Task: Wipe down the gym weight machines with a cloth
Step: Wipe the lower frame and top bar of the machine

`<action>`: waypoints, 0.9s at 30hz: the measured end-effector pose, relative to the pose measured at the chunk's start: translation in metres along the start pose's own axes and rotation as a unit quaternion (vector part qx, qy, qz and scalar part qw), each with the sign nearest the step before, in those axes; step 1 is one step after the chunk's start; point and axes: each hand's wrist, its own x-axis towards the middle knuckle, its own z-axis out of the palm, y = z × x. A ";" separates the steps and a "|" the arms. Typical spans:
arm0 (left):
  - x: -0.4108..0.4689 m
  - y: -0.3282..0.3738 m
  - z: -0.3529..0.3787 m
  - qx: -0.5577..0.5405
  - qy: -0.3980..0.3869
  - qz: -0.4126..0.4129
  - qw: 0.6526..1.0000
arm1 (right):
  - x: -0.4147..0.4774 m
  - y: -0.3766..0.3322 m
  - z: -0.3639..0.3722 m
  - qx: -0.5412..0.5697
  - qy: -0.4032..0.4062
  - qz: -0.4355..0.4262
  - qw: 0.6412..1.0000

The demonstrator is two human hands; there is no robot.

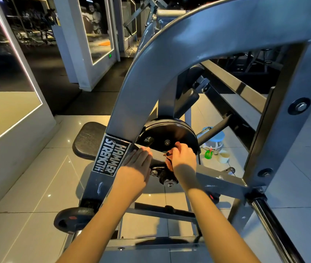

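Observation:
A grey Hammer Strength weight machine (pixel 179 44) fills the view, its curved frame arching overhead. Below it a black round plate (pixel 162 133) sits behind a grey crossbar (pixel 217 177). My right hand (pixel 183 158) is shut on an orange cloth (pixel 169 163), pressed onto the crossbar near the black pivot bolts (pixel 167 179). My left hand (pixel 137 160) lies flat and open on the crossbar beside the machine's label (pixel 111 155), fingers together, holding nothing.
A black seat pad (pixel 88 139) is at the left, and a black weight plate (pixel 71 219) hangs low on a peg. A blue stool (pixel 214 138), green spray bottle (pixel 208 153) and white cup (pixel 224 157) stand on the tiled floor behind. A chrome bar (pixel 272 224) runs at the right.

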 end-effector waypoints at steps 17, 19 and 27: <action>0.000 0.002 -0.001 -0.018 -0.023 -0.005 1.000 | -0.024 -0.009 -0.005 0.025 -0.009 -0.063 0.998; -0.001 0.002 -0.001 -0.019 -0.023 -0.007 1.000 | -0.017 0.009 -0.012 -0.006 0.038 -0.039 0.998; -0.006 0.002 0.002 -0.019 -0.030 -0.015 0.999 | -0.035 0.020 -0.017 -0.106 0.049 -0.147 0.982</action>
